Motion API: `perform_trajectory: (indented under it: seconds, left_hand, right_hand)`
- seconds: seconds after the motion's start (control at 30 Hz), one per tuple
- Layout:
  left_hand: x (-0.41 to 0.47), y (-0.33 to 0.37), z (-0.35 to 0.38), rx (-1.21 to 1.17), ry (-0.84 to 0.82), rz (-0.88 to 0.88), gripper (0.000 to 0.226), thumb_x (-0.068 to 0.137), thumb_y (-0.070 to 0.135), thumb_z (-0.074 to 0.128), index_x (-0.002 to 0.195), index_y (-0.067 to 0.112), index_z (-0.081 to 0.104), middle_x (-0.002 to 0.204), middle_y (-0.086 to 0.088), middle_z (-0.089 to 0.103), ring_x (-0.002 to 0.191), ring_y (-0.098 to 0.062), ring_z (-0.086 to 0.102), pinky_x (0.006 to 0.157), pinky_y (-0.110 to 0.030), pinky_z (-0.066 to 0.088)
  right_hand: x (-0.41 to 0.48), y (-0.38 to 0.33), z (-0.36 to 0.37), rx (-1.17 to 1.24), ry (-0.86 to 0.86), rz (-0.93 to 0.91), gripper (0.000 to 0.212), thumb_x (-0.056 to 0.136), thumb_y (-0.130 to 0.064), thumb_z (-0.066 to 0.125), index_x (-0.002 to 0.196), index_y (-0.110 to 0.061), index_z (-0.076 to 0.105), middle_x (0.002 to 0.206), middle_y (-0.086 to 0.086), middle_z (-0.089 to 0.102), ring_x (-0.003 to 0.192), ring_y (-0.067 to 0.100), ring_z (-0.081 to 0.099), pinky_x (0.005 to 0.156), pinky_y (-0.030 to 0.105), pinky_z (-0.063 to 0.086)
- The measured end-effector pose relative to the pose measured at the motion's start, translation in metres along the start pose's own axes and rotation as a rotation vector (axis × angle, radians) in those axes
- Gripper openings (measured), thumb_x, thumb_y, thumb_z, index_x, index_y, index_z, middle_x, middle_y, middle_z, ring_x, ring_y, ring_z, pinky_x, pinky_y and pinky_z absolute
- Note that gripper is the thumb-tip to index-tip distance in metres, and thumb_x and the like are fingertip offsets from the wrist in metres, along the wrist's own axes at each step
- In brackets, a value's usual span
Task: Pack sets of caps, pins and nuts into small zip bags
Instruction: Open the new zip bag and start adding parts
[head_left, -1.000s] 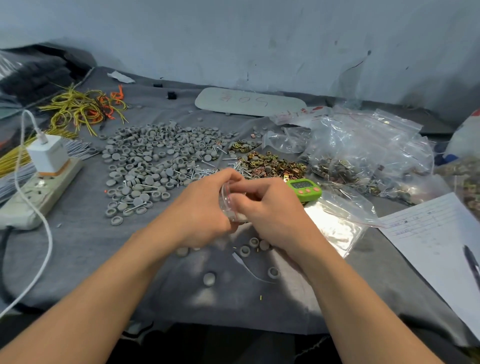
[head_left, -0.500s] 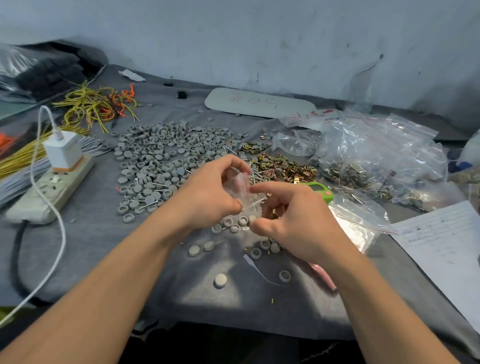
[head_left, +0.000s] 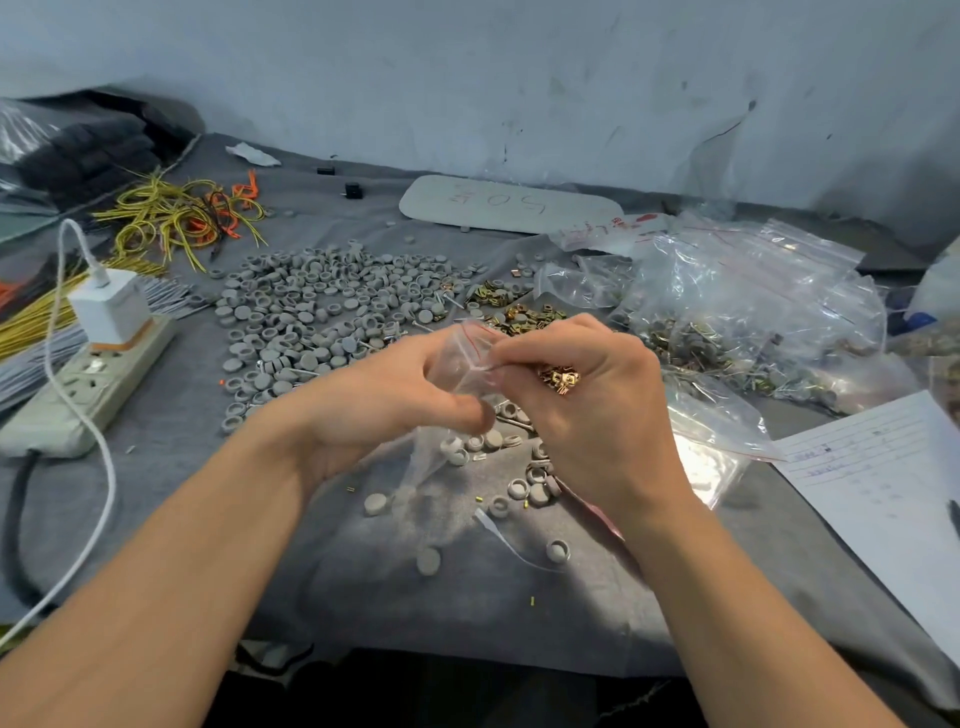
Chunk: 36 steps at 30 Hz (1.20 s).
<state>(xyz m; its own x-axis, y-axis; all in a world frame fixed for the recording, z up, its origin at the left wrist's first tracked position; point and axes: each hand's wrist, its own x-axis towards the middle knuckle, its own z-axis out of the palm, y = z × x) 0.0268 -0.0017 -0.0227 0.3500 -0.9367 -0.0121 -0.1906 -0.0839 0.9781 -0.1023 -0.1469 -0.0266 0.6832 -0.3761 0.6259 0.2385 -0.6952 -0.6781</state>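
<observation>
grey cloth (head_left: 182, 426), scattered caps (head_left: 311, 306), scuffed wall (head_left: 519, 78)

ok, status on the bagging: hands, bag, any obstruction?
Left hand holds small zip bag. Right hand pinches bag mouth, brass nuts held in it. Nothing in the way; loose caps on cloth below.

white charger (head_left: 111, 310) plugged into power strip (head_left: 88, 384) at left; yellow wire bundle (head_left: 171, 218) behind; lined paper sheet (head_left: 883, 493) at right.
</observation>
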Motion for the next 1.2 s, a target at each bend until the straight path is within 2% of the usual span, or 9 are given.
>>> perform_trajectory:
  seconds: [0.13, 0.3, 0.4, 0.53, 0.63, 0.87, 1.0, 1.1, 1.2]
  left_hand:
    - [0.003, -0.005, -0.007, -0.124, 0.21, 0.0, 0.044, 0.072, 0.009, 0.077, 0.116, 0.012, 0.069, 0.099, -0.005, 0.072, 0.095, -0.019, 0.068, 0.092, -0.034, 0.05]
    - [0.005, -0.004, -0.015, -0.126, 0.412, -0.016, 0.031, 0.069, 0.009, 0.075, 0.098, 0.013, 0.066, 0.086, 0.004, 0.07, 0.084, -0.009, 0.066, 0.091, -0.043, 0.045]
    - [0.003, -0.003, -0.012, 0.067, 0.539, -0.031, 0.038, 0.076, 0.005, 0.078, 0.108, 0.023, 0.066, 0.098, 0.01, 0.075, 0.09, -0.007, 0.072, 0.087, -0.038, 0.049]
    - [0.004, -0.004, 0.0, 0.448, 0.585, -0.031, 0.05, 0.072, 0.015, 0.084, 0.112, 0.032, 0.058, 0.103, 0.012, 0.068, 0.072, 0.003, 0.067, 0.066, -0.017, 0.05]
    - [0.007, -0.007, 0.007, 0.62, 0.517, -0.07, 0.057, 0.071, 0.014, 0.084, 0.114, 0.032, 0.052, 0.097, 0.01, 0.065, 0.058, 0.0, 0.063, 0.045, -0.012, 0.043]
    - [0.014, -0.013, 0.027, 0.833, 0.47, -0.126, 0.063, 0.068, 0.035, 0.087, 0.114, 0.041, 0.044, 0.096, 0.017, 0.055, 0.079, -0.002, 0.053, 0.061, -0.022, 0.038]
    - [0.017, -0.012, 0.034, 0.819, 0.453, -0.115, 0.065, 0.066, 0.03, 0.086, 0.114, 0.043, 0.043, 0.09, 0.02, 0.049, 0.082, -0.006, 0.051, 0.059, -0.023, 0.033]
    - [0.018, -0.009, 0.034, 0.783, 0.43, -0.101, 0.063, 0.066, 0.027, 0.086, 0.111, 0.043, 0.044, 0.09, 0.017, 0.054, 0.08, 0.0, 0.051, 0.058, -0.022, 0.034]
    - [0.017, -0.006, 0.034, 0.702, 0.455, -0.062, 0.057, 0.068, 0.03, 0.088, 0.106, 0.041, 0.048, 0.092, 0.015, 0.062, 0.081, -0.001, 0.057, 0.058, -0.022, 0.038]
  right_hand:
    - [0.002, 0.006, -0.004, -0.084, -0.001, 0.174, 0.038, 0.089, -0.009, 0.072, 0.117, -0.033, 0.077, 0.088, -0.02, 0.075, 0.078, 0.005, 0.067, 0.075, 0.018, 0.054]
    - [-0.001, 0.01, -0.005, -0.503, -0.608, 0.367, 0.021, 0.084, -0.013, 0.072, 0.085, -0.032, 0.081, 0.084, -0.013, 0.076, 0.074, 0.008, 0.07, 0.072, 0.025, 0.058]
    - [-0.006, 0.01, 0.0, -0.612, -0.759, 0.34, 0.018, 0.079, -0.017, 0.073, 0.085, -0.033, 0.078, 0.082, -0.011, 0.073, 0.08, 0.015, 0.068, 0.066, 0.025, 0.052]
    - [-0.01, 0.01, 0.004, -0.655, -0.724, 0.304, 0.013, 0.078, -0.019, 0.072, 0.077, -0.032, 0.071, 0.08, -0.007, 0.072, 0.081, 0.02, 0.067, 0.062, 0.025, 0.043]
    - [-0.012, 0.011, 0.005, -0.636, -0.679, 0.303, 0.011, 0.079, -0.022, 0.072, 0.076, -0.032, 0.068, 0.08, -0.005, 0.073, 0.079, 0.022, 0.068, 0.066, 0.03, 0.053]
    - [0.0, 0.013, -0.007, -0.03, -0.139, 0.438, 0.021, 0.079, -0.006, 0.081, 0.075, -0.026, 0.079, 0.07, -0.009, 0.075, 0.062, 0.004, 0.067, 0.061, 0.024, 0.058]
    - [0.004, 0.008, -0.001, 0.187, -0.126, 0.417, 0.029, 0.077, 0.008, 0.074, 0.083, -0.019, 0.083, 0.078, -0.002, 0.079, 0.071, 0.013, 0.073, 0.068, 0.032, 0.061]
    - [0.005, 0.007, 0.004, 0.241, -0.146, 0.428, 0.028, 0.082, 0.007, 0.07, 0.086, -0.017, 0.084, 0.073, -0.002, 0.078, 0.052, 0.002, 0.063, 0.052, 0.016, 0.048]
    - [0.006, 0.008, 0.005, 0.312, -0.084, 0.429, 0.03, 0.086, 0.006, 0.067, 0.083, -0.018, 0.084, 0.068, 0.0, 0.076, 0.041, 0.008, 0.049, 0.043, 0.02, 0.04]
